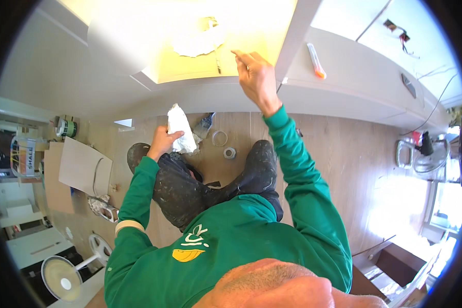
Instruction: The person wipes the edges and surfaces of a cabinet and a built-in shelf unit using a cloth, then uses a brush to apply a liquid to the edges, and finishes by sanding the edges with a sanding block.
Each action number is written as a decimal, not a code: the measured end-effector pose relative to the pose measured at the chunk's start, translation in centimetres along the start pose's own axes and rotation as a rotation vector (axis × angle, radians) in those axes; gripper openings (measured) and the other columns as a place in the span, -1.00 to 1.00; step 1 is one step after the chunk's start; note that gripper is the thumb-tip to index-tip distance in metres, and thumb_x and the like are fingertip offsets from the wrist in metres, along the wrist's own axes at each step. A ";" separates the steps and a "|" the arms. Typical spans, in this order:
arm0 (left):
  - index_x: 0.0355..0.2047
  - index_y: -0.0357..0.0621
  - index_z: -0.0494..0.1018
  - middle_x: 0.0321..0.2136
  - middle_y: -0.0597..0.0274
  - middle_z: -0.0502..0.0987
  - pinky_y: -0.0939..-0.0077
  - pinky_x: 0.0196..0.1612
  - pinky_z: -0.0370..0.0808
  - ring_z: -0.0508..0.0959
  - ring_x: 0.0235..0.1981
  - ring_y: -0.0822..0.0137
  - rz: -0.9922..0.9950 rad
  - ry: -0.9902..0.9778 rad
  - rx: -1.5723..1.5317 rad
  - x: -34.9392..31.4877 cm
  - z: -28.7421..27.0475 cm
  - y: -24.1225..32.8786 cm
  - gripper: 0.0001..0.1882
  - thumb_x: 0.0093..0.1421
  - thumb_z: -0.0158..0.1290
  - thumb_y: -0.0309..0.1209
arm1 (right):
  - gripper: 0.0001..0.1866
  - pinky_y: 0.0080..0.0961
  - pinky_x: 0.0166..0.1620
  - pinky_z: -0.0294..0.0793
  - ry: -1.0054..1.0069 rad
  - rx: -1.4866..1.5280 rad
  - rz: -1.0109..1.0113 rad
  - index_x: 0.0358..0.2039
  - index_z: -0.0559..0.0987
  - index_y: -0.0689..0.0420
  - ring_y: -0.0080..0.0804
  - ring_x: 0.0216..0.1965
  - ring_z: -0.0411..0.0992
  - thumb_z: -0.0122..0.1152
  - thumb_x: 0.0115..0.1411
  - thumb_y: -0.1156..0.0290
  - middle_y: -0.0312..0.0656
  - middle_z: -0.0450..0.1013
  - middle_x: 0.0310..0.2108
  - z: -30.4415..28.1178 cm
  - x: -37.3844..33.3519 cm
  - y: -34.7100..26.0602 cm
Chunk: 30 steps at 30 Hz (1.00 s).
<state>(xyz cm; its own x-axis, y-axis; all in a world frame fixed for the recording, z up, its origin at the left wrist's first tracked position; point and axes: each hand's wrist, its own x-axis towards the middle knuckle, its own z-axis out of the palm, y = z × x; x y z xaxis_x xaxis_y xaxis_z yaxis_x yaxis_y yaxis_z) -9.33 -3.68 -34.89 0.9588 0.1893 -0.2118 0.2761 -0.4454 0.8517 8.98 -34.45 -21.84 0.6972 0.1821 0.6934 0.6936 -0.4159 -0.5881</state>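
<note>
My left hand grips a rough-edged, crumpled white piece, upright above the floor in front of my knees; whether it is paper, cloth or foam I cannot tell. My right hand is raised to the right side of a brightly lit recess. Its fingers are pinched together; anything between them is too small to make out. Inside the recess, glare washes out a ragged pale patch. A thin dark-tipped thing shows just left of my right fingertips.
On the grey ledge lie a clear tube with an orange end and a grey tool. A small grey ring, a clear ring and a bluish bag-like thing are on the wood floor. Cardboard sheets lie left.
</note>
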 end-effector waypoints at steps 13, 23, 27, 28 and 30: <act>-0.29 -0.26 0.60 -0.41 -0.19 0.61 0.10 -0.28 0.53 0.61 -0.36 -0.18 0.157 0.104 0.369 -1.1 -0.6 -0.9 -0.70 0.11 0.28 -0.26 | -0.62 -0.35 -0.21 0.59 -0.480 -0.382 -0.534 -0.11 0.69 -0.17 -0.27 -0.20 0.55 0.03 0.15 0.47 -0.30 0.56 -0.14 5.4 4.7 6.3; -0.28 -0.23 0.59 -0.49 -0.16 0.59 0.11 -0.36 0.51 0.59 -0.41 -0.19 0.155 0.136 0.329 -1.1 -0.7 -0.8 -0.70 0.09 0.30 -0.26 | -0.82 -0.45 -0.28 0.61 0.270 -0.273 -0.459 -0.12 0.57 0.15 -0.33 -0.36 0.62 0.16 0.27 0.60 -0.12 0.61 -0.32 1.0 3.7 0.4; -0.30 -0.27 0.61 -0.51 -0.13 0.60 0.15 -0.36 0.52 0.61 -0.45 -0.13 0.087 0.178 0.371 -2.2 -1.3 -0.5 -0.67 0.11 0.30 -0.23 | -0.81 -0.39 -0.29 0.61 0.272 0.569 -0.189 -0.27 0.56 0.32 -0.38 -0.39 0.59 0.25 0.06 0.69 0.03 0.60 -0.40 -2.3 -4.5 -5.0; -0.30 -0.28 0.61 -0.50 -0.13 0.61 0.16 -0.36 0.53 0.62 -0.45 -0.12 0.055 0.180 0.353 -2.3 -1.5 -0.1 -0.67 0.12 0.29 -0.22 | -0.85 -0.42 -0.29 0.60 0.138 0.469 -0.139 -0.29 0.58 0.32 -0.38 -0.39 0.59 0.24 0.07 0.68 0.02 0.60 -0.43 -3.0 -7.7 -5.3; -0.26 -0.32 0.62 -0.52 -0.04 0.64 0.27 -0.38 0.53 0.65 -0.49 0.09 0.011 0.198 0.213 -2.4 -1.3 0.0 -0.64 0.16 0.28 -0.20 | -0.89 -0.48 -0.28 0.58 -0.141 0.335 0.111 -0.32 0.61 0.35 -0.38 -0.39 0.59 0.24 0.10 0.65 0.01 0.60 -0.44 -3.2 -14.0 -4.7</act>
<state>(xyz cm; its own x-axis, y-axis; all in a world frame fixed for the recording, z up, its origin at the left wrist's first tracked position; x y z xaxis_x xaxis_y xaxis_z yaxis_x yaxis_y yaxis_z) -11.74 -2.98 -33.71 0.9359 0.3410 -0.0879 0.2937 -0.6183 0.7290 -4.62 -37.88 -27.46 0.7734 0.2829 0.5673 0.6170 -0.1302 -0.7761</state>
